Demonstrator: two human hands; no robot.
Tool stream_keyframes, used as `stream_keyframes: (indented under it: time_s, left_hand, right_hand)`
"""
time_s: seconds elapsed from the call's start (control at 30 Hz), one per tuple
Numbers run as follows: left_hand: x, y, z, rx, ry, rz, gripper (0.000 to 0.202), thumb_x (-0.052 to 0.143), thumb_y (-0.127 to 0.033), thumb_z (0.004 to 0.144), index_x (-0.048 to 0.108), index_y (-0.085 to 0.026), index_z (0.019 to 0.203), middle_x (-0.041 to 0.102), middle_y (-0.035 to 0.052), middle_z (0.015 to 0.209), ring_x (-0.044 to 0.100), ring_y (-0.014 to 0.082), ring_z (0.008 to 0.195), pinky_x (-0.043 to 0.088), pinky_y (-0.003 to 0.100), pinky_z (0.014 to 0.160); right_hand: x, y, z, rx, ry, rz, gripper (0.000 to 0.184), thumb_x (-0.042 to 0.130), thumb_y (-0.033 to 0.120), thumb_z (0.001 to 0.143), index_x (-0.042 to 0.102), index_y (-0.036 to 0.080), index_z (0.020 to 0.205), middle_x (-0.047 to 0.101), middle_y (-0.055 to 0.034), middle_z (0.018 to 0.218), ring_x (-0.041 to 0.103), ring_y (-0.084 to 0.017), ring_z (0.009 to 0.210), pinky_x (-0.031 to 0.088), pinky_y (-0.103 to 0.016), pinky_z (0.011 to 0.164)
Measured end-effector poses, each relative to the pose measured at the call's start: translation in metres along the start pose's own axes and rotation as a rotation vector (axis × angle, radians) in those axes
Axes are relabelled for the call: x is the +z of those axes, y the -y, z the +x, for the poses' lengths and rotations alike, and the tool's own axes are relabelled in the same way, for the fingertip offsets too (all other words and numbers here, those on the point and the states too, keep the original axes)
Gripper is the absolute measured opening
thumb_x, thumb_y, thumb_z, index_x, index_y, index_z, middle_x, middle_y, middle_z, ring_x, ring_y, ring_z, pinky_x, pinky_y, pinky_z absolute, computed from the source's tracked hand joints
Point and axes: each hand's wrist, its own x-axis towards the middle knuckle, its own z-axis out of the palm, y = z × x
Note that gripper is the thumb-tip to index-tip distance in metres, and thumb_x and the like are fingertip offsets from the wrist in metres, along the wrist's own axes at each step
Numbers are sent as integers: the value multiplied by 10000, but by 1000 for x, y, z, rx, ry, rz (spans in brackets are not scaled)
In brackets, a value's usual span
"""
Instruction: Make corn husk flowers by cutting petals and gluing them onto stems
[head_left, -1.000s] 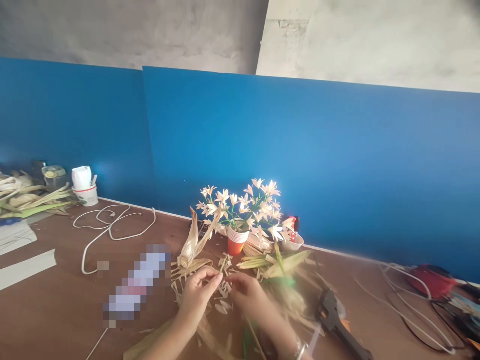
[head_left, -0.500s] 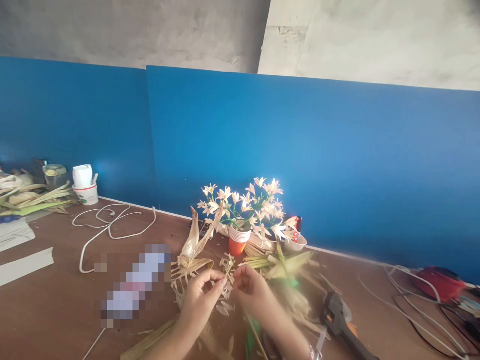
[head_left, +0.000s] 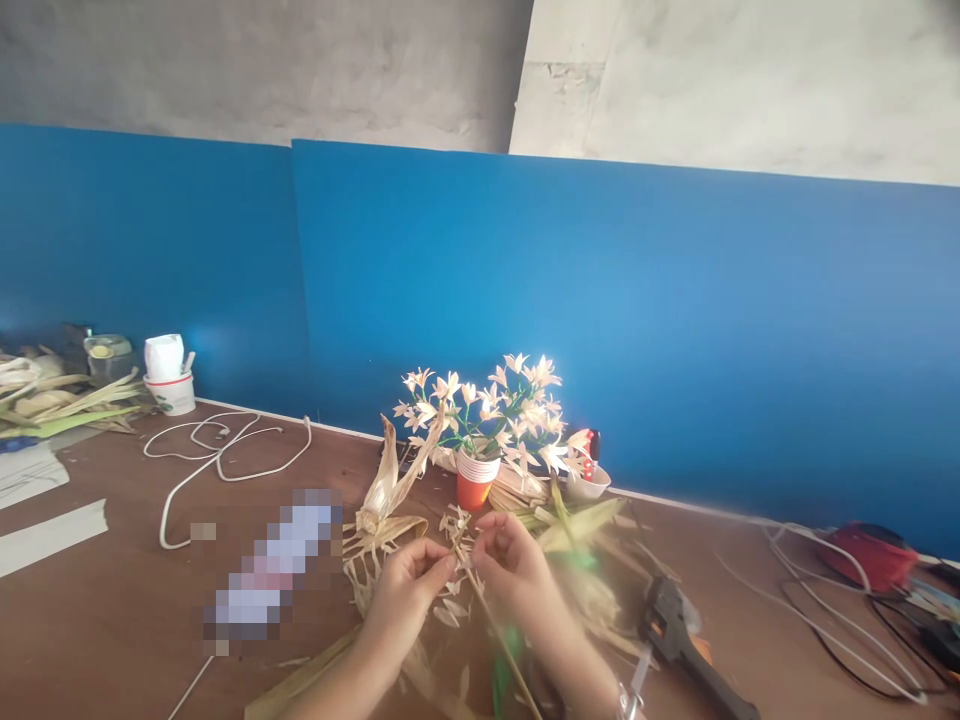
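Observation:
My left hand (head_left: 407, 592) and my right hand (head_left: 512, 572) meet low in the middle of the brown table (head_left: 120, 600). Both pinch the top of a thin straw-coloured stick (head_left: 495, 635) that slants down to the right between them. Small pale husk petals (head_left: 448, 610) lie scattered under the fingers. Just behind stands an orange paper cup (head_left: 474, 482) holding a bunch of cream husk flowers (head_left: 491, 400). A dried corn husk (head_left: 386, 490) leans up to the left of the cup.
A black glue gun (head_left: 679, 640) lies to the right, with cables (head_left: 825, 620) and a red object (head_left: 870, 555) beyond. White cord (head_left: 217, 455) loops at the left, near a white cup (head_left: 171, 385) and a husk pile (head_left: 52, 400). A blue panel (head_left: 600, 320) backs the table.
The fingertips of both hands have come closer together, and the thin stick now shows plainly, slanting down between them. The view shifted slightly.

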Motion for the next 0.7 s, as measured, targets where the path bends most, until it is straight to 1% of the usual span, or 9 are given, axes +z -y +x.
stream_keyframes:
  time_s: [0.1, 0.23, 0.33, 0.43, 0.6, 0.7]
  left_hand:
    - [0, -1, -1, -44, -13, 18, 217, 660, -410, 634, 615, -199, 606, 595, -16, 575, 543, 168, 598, 406, 256, 601]
    - [0, 6, 3, -45, -5, 75, 239, 654, -432, 605, 612, -198, 584, 560, -27, 532, 500, 153, 539, 360, 245, 544]
    - [0, 14, 6, -17, 13, 96, 235, 654, -425, 615, 620, -195, 584, 549, -33, 526, 487, 144, 526, 349, 237, 532]
    - [0, 17, 6, 12, 24, 107, 222, 652, -409, 631, 628, -192, 589, 551, -33, 533, 490, 143, 532, 354, 233, 532]
    - [0, 13, 4, 0, 33, 106, 220, 650, -402, 637, 620, -188, 592, 545, -32, 522, 477, 141, 515, 348, 232, 515]
    - [-1, 10, 3, 35, -3, 95, 239, 651, -420, 661, 630, -187, 609, 565, -19, 543, 494, 152, 537, 366, 238, 528]
  right_hand:
    - [0, 12, -3, -49, -10, -102, 239, 618, 177, 756, 517, 202, 971, 578, 42, 718, 500, -116, 631, 366, -230, 572]
    - [0, 22, -6, -90, -12, -160, 222, 580, 171, 781, 526, 204, 994, 590, 31, 735, 537, -133, 660, 411, -244, 596]
    - [-1, 22, -6, -100, -5, -184, 225, 575, 171, 782, 533, 209, 1000, 593, 29, 753, 555, -142, 688, 425, -249, 613]
    - [-3, 20, -5, -99, -15, -201, 232, 579, 166, 770, 545, 212, 995, 592, 30, 753, 561, -145, 694, 429, -250, 624]
    - [-3, 23, -6, -97, -30, -221, 209, 591, 188, 768, 583, 198, 977, 591, 14, 762, 551, -144, 692, 424, -246, 614]
    - [0, 24, -5, -45, -42, -128, 148, 637, 255, 752, 604, 191, 882, 581, 14, 735, 524, -133, 650, 402, -237, 572]
